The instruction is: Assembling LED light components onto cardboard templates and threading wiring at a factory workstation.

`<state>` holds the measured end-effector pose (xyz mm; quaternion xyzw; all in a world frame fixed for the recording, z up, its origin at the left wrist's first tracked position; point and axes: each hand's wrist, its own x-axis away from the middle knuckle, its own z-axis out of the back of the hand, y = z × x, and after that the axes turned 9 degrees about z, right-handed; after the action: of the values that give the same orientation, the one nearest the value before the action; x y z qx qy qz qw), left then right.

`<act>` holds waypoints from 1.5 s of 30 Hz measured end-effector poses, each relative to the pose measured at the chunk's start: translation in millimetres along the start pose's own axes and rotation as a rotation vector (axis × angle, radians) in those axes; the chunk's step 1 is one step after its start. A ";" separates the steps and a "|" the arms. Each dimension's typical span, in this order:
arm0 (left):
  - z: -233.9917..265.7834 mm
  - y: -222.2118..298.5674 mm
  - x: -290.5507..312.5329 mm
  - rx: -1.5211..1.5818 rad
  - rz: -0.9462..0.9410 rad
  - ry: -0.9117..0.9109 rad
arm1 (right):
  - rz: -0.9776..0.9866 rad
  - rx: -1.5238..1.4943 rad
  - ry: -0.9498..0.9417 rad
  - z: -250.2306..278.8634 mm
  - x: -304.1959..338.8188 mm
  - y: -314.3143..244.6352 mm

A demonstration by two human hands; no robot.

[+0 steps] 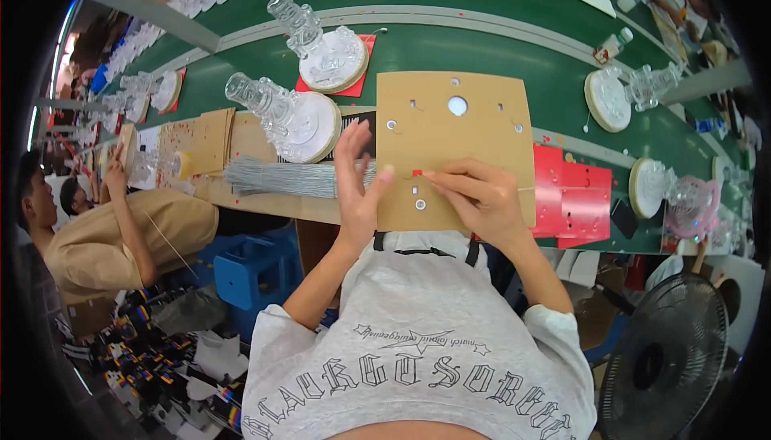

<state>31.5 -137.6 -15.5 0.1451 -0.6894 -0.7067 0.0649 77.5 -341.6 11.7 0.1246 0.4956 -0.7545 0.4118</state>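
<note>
A tan cardboard panel (450, 151) stands or leans in front of my body, with a large round hole near its top and several small slots and white round fittings. My right hand (486, 195) is closed in a pinch low on the panel, its fingertips at a small red piece (417, 173). A thin pale strand (525, 190) shows beyond that hand; whether the hand holds it I cannot tell. My left hand (355, 187) is open at the panel's left edge, fingers up and thumb over the cardboard. Just left of it lies a bundle of thin grey wires (281, 179).
Clear plastic figures on round white bases (309, 127) stand beyond and left, more to the right (610, 99). Red sheets (572, 195) lie right of the panel. A black fan (662, 352) stands lower right, a blue stool (253, 271) lower left. A co-worker (128, 231) sits at left.
</note>
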 end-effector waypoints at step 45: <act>26.8 -2.3 -5.1 0.185 0.332 -0.503 | 0.232 0.508 -0.803 9.6 -33.8 -53.9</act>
<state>28.7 -110.4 -17.0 -0.1432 -0.7594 -0.6346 -0.0067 60.8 -323.8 71.3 -0.0253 0.0806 -0.7893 0.6081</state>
